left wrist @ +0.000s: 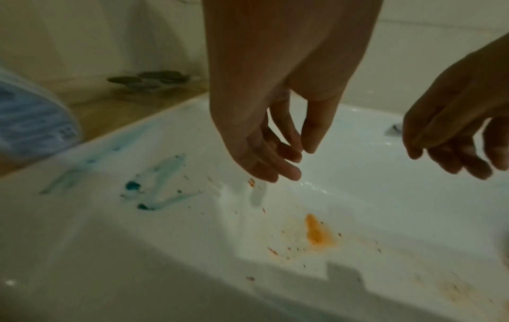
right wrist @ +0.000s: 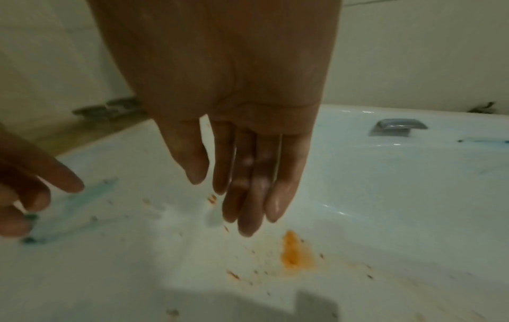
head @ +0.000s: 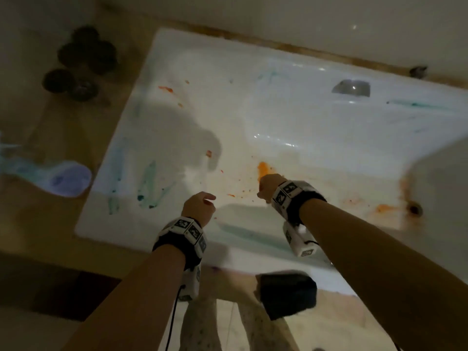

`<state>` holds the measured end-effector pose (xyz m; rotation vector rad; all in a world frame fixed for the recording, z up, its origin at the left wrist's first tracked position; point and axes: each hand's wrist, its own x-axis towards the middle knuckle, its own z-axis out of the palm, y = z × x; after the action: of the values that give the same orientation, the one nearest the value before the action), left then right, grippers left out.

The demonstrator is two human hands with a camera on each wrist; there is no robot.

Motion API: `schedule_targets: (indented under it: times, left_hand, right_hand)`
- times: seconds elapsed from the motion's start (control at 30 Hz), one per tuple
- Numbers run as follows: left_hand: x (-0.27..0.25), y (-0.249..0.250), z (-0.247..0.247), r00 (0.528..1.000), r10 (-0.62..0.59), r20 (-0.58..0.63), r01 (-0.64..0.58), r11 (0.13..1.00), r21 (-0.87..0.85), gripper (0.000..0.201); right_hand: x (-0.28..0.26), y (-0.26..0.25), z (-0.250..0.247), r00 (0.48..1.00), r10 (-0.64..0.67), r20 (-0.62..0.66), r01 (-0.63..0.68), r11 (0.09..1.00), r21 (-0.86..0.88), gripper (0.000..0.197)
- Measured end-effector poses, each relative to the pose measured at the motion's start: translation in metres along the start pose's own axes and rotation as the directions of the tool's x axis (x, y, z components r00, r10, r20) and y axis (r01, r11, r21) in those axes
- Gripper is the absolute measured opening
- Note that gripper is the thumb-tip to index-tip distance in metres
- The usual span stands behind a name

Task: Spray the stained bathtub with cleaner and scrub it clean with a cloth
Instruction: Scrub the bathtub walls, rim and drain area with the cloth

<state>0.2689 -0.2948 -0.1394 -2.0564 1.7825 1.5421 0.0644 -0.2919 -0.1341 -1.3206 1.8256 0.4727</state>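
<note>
The white bathtub (head: pixel 316 127) lies below me, marked with an orange stain (head: pixel 263 171) on its floor and teal smears (head: pixel 149 183) on its left slope. More orange runs toward the drain (head: pixel 414 209). My left hand (head: pixel 200 206) hangs over the near side of the tub, fingers relaxed and holding nothing (left wrist: pixel 286 156). My right hand (head: pixel 269 186) hovers just short of the orange stain (right wrist: pixel 294 252), fingers straight, wet-looking and empty (right wrist: pixel 248 196). A pale blue bottle-like thing (head: pixel 65 178) lies blurred on the left ledge. No cloth shows.
Several dark round objects (head: pixel 81 62) sit on the tan ledge at the far left corner. A chrome fitting (head: pixel 352 88) is set in the far tub wall. A black box (head: pixel 286 295) is by my legs, in front of the tub's near rim.
</note>
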Motion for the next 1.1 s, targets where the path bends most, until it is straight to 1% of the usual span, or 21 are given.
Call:
schedule_targets:
  times: [0.03,0.07,0.1,0.17,0.23,0.3,0.33,0.37,0.43,0.5,0.6,0.63,0.7,0.77,0.83,0.9,0.93,0.97,1.03,1.07,1.1]
  left_hand:
    - [-0.001,0.000,0.017,1.000,-0.001,0.031,0.000,0.999,0.036,0.029]
    - [-0.001,0.001,0.033,0.998,0.005,0.060,-0.008,0.998,0.060,0.029]
    - [0.000,0.003,0.046,0.996,0.010,0.087,-0.017,0.997,0.077,0.028]
    - [0.000,0.009,0.071,0.990,0.013,0.142,-0.030,0.992,0.120,0.029]
    - [-0.001,0.015,0.091,0.981,0.023,0.193,-0.055,0.985,0.161,0.029]
    - [-0.005,0.020,0.110,0.973,0.035,0.229,-0.084,0.975,0.207,0.028]
    - [-0.008,0.022,0.119,0.969,0.042,0.242,-0.101,0.967,0.236,0.028]
    - [-0.012,0.023,0.127,0.966,0.043,0.255,-0.114,0.956,0.270,0.028]
    - [-0.022,0.021,0.143,0.957,0.033,0.289,-0.132,0.935,0.329,0.028]
    - [-0.033,0.017,0.156,0.940,0.012,0.342,-0.148,0.916,0.374,0.030]
    - [-0.041,0.012,0.165,0.912,-0.024,0.410,-0.166,0.892,0.421,0.031]
    - [-0.042,0.012,0.166,0.908,-0.035,0.417,-0.160,0.892,0.423,0.031]
    - [-0.043,0.015,0.165,0.911,-0.045,0.409,-0.145,0.895,0.421,0.030]
    - [-0.041,0.018,0.162,0.920,-0.046,0.389,-0.130,0.901,0.415,0.029]
    - [-0.038,0.019,0.156,0.930,-0.034,0.365,-0.125,0.906,0.404,0.029]
    - [-0.035,0.017,0.148,0.932,-0.021,0.361,-0.133,0.909,0.396,0.027]
    - [-0.034,0.016,0.145,0.920,-0.021,0.392,-0.150,0.904,0.400,0.028]
    - [-0.034,0.015,0.141,0.891,-0.014,0.454,-0.194,0.892,0.408,0.033]
    - [-0.039,0.014,0.137,0.780,-0.006,0.626,-0.306,0.869,0.388,0.061]
    - [-0.043,0.015,0.136,0.725,0.024,0.689,-0.345,0.878,0.332,0.073]
    - [-0.046,0.016,0.134,0.686,0.081,0.723,-0.366,0.897,0.247,0.078]
  right_hand:
    - [0.001,0.021,0.013,0.999,0.026,0.023,-0.025,0.999,-0.028,0.021]
    - [0.002,0.038,0.025,0.998,0.051,0.037,-0.049,0.998,-0.034,0.026]
    - [0.005,0.054,0.035,0.998,0.052,0.032,-0.050,0.997,-0.050,0.031]
    - [0.003,0.076,0.050,0.998,0.056,0.034,-0.054,0.997,-0.058,0.032]
    - [-0.003,0.093,0.061,0.999,0.041,0.033,-0.040,0.999,-0.030,0.028]
    - [-0.018,0.106,0.073,1.000,0.020,0.016,-0.020,1.000,-0.012,0.017]
    - [-0.028,0.110,0.080,1.000,-0.001,0.015,0.002,1.000,-0.019,0.018]
    - [-0.039,0.114,0.089,0.999,-0.037,0.026,0.037,0.999,-0.028,0.024]
    - [-0.065,0.119,0.108,0.987,-0.131,0.090,0.136,0.989,-0.056,0.037]
    - [-0.083,0.128,0.127,0.962,-0.216,0.167,0.236,0.966,-0.109,0.049]
    - [-0.095,0.141,0.152,0.933,-0.236,0.270,0.292,0.937,-0.190,0.058]
    - [-0.096,0.145,0.159,0.933,-0.224,0.283,0.288,0.935,-0.208,0.060]
    - [-0.096,0.150,0.168,0.948,-0.170,0.270,0.231,0.949,-0.214,0.059]
    - [-0.095,0.150,0.173,0.960,-0.140,0.244,0.186,0.967,-0.177,0.051]
    - [-0.095,0.147,0.175,0.961,-0.139,0.238,0.164,0.982,-0.092,0.043]
    - [-0.095,0.140,0.170,0.962,-0.147,0.231,0.141,0.989,0.044,0.035]
    - [-0.094,0.136,0.164,0.966,-0.145,0.213,0.120,0.985,0.128,0.028]
    - [-0.093,0.131,0.156,0.973,-0.132,0.191,0.089,0.972,0.218,0.024]
    - [-0.086,0.118,0.135,0.986,-0.105,0.132,0.049,0.927,0.372,0.024]
    - [-0.081,0.111,0.123,0.990,-0.100,0.102,0.046,0.900,0.434,0.026]
    - [-0.077,0.103,0.110,0.992,-0.104,0.070,0.056,0.869,0.491,0.029]
